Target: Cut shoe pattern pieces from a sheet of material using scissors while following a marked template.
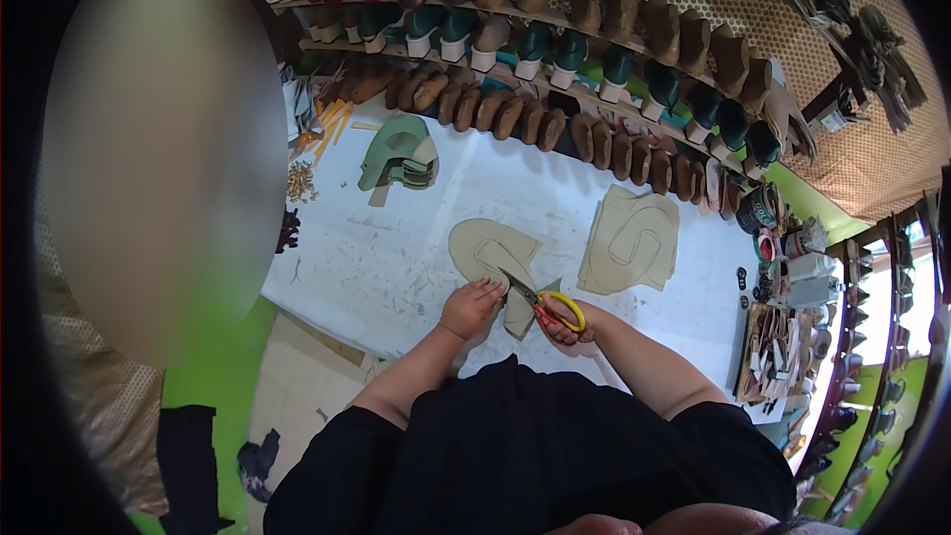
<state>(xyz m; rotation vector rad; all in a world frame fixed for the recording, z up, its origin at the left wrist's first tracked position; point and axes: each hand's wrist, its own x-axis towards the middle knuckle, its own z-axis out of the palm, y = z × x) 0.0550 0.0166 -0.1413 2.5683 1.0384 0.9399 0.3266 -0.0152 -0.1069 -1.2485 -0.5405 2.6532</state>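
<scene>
At the near edge of the table, my left hand (472,308) grips a curved beige shoe-upper piece (482,237), its fingers on the material beside a drawn inner outline. My right hand (569,325) is closed around the handles of a pair of scissors (518,284), one loop yellow and the other red. The scissor blades are parted and point away to the left, against the beige piece close to my left fingertips. A strip of the piece hangs below the blades, between my hands. My left thumb is mostly hidden.
A stack of beige sheets (630,240) with a drawn curved outline lies to the right on the white table (396,277). Green cut pieces (401,154) are piled at the far left. Shelves of shoe lasts (535,48) run along the back. Tools (771,352) crowd the right edge.
</scene>
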